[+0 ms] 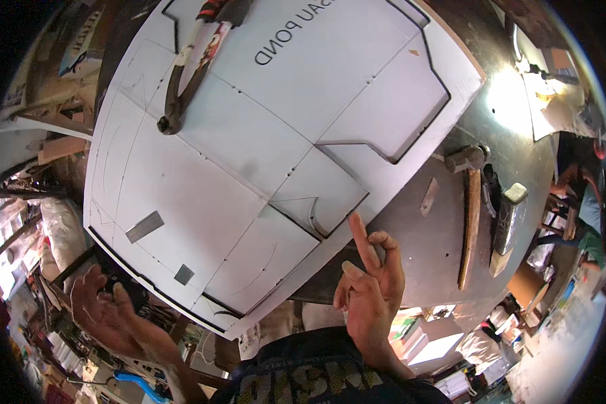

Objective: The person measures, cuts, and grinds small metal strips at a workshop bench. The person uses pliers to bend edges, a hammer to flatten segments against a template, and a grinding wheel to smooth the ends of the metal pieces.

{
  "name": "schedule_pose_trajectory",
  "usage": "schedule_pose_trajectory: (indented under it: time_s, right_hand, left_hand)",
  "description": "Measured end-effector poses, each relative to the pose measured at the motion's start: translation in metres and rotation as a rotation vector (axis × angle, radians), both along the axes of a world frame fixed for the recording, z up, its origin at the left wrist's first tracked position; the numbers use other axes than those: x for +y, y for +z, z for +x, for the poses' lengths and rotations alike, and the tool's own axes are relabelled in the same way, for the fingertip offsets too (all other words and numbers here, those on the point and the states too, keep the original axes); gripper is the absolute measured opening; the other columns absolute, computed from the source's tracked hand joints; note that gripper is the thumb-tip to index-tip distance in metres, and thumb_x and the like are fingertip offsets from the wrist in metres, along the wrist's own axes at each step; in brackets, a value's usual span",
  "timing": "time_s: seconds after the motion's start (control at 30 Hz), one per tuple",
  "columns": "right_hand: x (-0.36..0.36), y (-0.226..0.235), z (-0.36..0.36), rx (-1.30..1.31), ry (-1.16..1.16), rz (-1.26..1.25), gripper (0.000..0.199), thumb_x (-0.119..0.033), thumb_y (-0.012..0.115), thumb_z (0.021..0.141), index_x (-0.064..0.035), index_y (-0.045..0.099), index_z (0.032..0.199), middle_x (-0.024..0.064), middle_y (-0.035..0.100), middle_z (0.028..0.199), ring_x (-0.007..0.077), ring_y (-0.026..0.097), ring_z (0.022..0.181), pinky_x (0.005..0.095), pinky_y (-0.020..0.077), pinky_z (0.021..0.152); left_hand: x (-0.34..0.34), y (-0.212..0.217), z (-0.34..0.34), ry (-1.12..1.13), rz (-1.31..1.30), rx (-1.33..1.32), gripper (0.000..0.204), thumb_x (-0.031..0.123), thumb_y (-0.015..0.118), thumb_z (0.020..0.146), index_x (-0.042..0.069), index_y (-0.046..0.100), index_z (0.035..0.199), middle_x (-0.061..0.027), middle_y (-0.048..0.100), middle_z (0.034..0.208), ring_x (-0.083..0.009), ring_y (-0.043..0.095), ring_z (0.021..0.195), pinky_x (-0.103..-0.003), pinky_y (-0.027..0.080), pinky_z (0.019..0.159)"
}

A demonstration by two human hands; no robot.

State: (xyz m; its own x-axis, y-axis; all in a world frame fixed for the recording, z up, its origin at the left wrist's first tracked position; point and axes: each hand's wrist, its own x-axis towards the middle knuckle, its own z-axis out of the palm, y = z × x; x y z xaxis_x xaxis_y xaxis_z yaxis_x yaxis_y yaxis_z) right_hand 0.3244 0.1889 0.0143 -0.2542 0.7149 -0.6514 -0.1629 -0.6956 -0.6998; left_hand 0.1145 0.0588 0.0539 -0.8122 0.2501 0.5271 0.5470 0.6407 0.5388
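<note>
A large white board (236, 161) lies on the dark table in front of me, drawn with thin lines and set with dark metal strips (444, 94) on edge. My right hand (374, 283) is at the board's near right edge, its index finger stretched toward the end of a strip. The thumb and other fingers are bent, with nothing visible in them. Off the board's lower left side, my left hand (114, 313) hovers with loosely curved fingers apart, seemingly holding nothing. Two small grey rectangular pieces (145, 227) lie on the board. A worn two-armed hand tool (205, 57) with red and white wrapping rests across the upper left.
Right of the board lie a wooden-handled hammer (471, 215), a second mallet-like tool (510, 225) and a small flat metal plate (429, 196). A bright lamp glow (515, 104) lights the table's far right. Cluttered shelves and bundles surround the table; another person (589, 222) shows at far right.
</note>
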Motion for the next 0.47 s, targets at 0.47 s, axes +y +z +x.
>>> schedule_pose_trajectory:
  time_s: [0.47]
  right_hand:
    - [-0.052,0.009,-0.003,-0.322,-0.031,0.335,0.031,-0.02,0.055,0.094,-0.0105,0.046,0.122,0.0237,0.063,0.124,0.0059,0.046,0.057,0.0162,0.0379,0.047]
  left_hand:
    - [-0.403,-0.109,0.01,0.391,-0.532,-0.479,0.037,0.015,0.058,0.092,0.009,0.053,0.128,-0.0164,0.062,0.12,-0.0312,0.063,0.104,-0.042,0.051,0.083]
